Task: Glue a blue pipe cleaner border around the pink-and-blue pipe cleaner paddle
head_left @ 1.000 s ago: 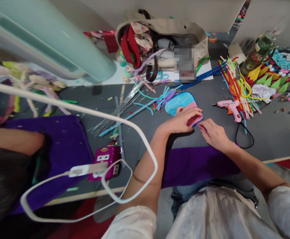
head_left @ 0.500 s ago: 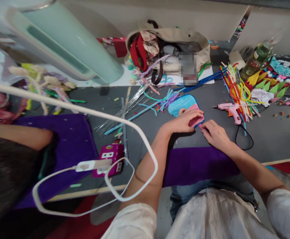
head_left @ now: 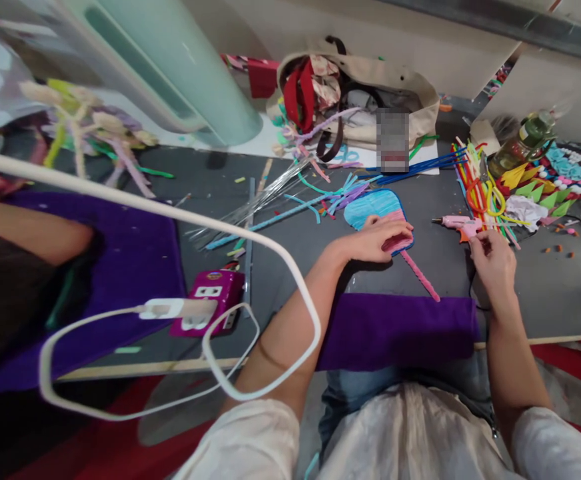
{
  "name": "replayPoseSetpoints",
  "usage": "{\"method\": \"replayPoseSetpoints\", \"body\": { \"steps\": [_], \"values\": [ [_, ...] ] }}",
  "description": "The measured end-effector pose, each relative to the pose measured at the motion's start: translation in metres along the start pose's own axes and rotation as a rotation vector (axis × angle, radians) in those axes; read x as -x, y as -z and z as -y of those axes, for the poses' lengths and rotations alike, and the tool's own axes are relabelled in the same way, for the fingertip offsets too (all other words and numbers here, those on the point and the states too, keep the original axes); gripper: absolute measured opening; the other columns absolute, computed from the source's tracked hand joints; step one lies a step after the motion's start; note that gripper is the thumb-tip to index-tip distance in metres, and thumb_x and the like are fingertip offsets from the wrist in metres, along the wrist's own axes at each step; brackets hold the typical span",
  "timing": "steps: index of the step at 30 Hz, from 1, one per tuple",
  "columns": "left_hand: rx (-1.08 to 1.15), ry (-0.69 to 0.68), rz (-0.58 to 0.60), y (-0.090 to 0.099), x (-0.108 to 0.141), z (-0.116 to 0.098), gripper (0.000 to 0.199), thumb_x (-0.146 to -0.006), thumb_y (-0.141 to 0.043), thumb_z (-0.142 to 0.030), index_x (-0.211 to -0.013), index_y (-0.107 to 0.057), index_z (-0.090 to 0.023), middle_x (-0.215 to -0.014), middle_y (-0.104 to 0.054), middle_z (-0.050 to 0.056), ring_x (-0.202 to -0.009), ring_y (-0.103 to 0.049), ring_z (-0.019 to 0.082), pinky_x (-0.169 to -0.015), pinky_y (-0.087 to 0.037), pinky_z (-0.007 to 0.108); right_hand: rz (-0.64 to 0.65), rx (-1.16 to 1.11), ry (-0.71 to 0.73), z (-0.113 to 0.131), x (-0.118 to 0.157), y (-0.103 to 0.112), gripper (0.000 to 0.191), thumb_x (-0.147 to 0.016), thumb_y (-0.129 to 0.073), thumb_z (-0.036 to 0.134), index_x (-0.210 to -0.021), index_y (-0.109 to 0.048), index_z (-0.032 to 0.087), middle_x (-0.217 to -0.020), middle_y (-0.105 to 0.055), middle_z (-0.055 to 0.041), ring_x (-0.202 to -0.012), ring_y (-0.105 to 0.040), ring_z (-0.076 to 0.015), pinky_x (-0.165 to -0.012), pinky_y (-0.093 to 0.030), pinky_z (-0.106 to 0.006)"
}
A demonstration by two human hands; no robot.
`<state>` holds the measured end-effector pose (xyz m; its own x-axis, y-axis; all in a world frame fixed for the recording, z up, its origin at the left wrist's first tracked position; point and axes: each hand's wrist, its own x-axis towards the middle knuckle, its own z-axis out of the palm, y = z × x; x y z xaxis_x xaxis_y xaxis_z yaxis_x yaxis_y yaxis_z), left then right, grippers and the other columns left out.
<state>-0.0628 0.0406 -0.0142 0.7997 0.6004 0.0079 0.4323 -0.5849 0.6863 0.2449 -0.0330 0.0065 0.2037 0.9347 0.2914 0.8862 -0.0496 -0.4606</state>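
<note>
My left hand (head_left: 378,240) rests with curved fingers on a flat blue and pink piece (head_left: 373,207) edged in dark blue, pressing its pink end to the dark table. From that end a pink fuzzy stem (head_left: 423,277) sticks out toward the front edge, free of both hands. My right hand (head_left: 494,261) is closed around the handle end of a pink glue gun (head_left: 458,223), whose dark nozzle points left. The handle is mostly hidden behind my fingers.
Colourful fuzzy stems (head_left: 478,183) and a green bottle (head_left: 523,143) are behind the glue gun. A canvas bag (head_left: 423,100) stands at the back. A white cable (head_left: 275,250) crosses over a purple power strip (head_left: 228,287). At left, another person's arm (head_left: 30,230) lies over purple cloth.
My right hand has let go of the pink stem and moved right to the glue gun. My left hand keeps its place on the blue and pink piece. The view has shifted slightly.
</note>
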Motion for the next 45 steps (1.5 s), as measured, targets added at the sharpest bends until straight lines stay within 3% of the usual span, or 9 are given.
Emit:
{"method": "replayPoseSetpoints", "body": {
  "steps": [5,11,16,19,22,30,45],
  "values": [
    [-0.013,-0.003,0.011,0.002,-0.001,-0.002,0.062,-0.072,-0.059,-0.016,-0.133,-0.058,-0.026,-0.156,-0.054,0.01,-0.146,-0.046,0.031,-0.12,-0.023,0.052,0.037,-0.001,0.132,0.015,0.008,-0.001,0.026,-0.097,-0.051,0.044,-0.093,-0.065,0.022,-0.087,-0.066,-0.0044,-0.074,-0.059,-0.0185,-0.069,-0.041,-0.031],
    [0.001,-0.021,-0.009,0.001,-0.001,0.002,0.063,-0.071,-0.061,-0.016,-0.132,-0.058,-0.027,-0.156,-0.055,0.008,-0.147,-0.044,0.03,-0.121,-0.023,0.05,0.002,0.072,0.084,0.007,0.013,0.004,0.03,-0.098,-0.051,0.047,-0.097,-0.068,0.022,-0.091,-0.066,-0.0068,-0.076,-0.06,-0.0208,-0.069,-0.046,-0.033],
    [0.005,-0.01,-0.018,0.001,-0.001,0.001,0.058,-0.072,-0.061,-0.017,-0.129,-0.06,-0.028,-0.154,-0.057,0.007,-0.146,-0.046,0.03,-0.122,-0.021,0.051,0.209,-0.128,0.336,0.036,0.033,-0.001,0.031,-0.103,-0.05,0.036,-0.119,-0.072,0.022,-0.104,-0.067,-0.0097,-0.09,-0.064,-0.0218,-0.081,-0.054,-0.035],
    [0.009,-0.012,-0.027,0.001,-0.001,-0.001,0.056,-0.073,-0.061,-0.018,-0.129,-0.061,-0.027,-0.155,-0.056,0.008,-0.146,-0.046,0.03,-0.122,-0.021,0.051,0.383,-0.021,0.539,0.064,0.042,-0.012,0.038,-0.104,-0.051,0.033,-0.138,-0.067,0.024,-0.109,-0.063,-0.0117,-0.098,-0.063,-0.024,-0.084,-0.055,-0.036],
    [0.014,-0.004,-0.022,0.001,0.0,-0.002,0.057,-0.073,-0.062,-0.019,-0.13,-0.06,-0.026,-0.156,-0.055,0.009,-0.148,-0.044,0.031,-0.122,-0.019,0.052,0.471,0.095,0.637,0.081,0.041,-0.023,0.039,-0.103,-0.055,0.031,-0.14,-0.065,0.024,-0.114,-0.061,-0.014,-0.104,-0.059,-0.0271,-0.082,-0.055,-0.037],
    [0.022,-0.001,-0.029,0.001,0.001,-0.004,0.061,-0.071,-0.061,-0.017,-0.131,-0.06,-0.027,-0.156,-0.055,0.008,-0.148,-0.044,0.031,-0.122,-0.021,0.052,0.543,0.163,0.664,0.075,0.037,-0.037,0.041,-0.104,-0.055,0.031,-0.143,-0.062,0.026,-0.117,-0.06,-0.0148,-0.102,-0.056,-0.0259,-0.079,-0.057,-0.034],
    [0.051,-0.003,-0.002,0.003,0.005,0.0,0.061,-0.076,-0.06,-0.018,-0.136,-0.06,-0.029,-0.16,-0.052,0.008,-0.152,-0.039,0.033,-0.123,-0.019,0.055,0.566,0.133,0.641,0.07,0.039,-0.044,0.043,-0.104,-0.054,0.032,-0.146,-0.062,0.029,-0.117,-0.061,-0.0135,-0.104,-0.059,-0.0251,-0.084,-0.057,-0.034]
  ]
}}
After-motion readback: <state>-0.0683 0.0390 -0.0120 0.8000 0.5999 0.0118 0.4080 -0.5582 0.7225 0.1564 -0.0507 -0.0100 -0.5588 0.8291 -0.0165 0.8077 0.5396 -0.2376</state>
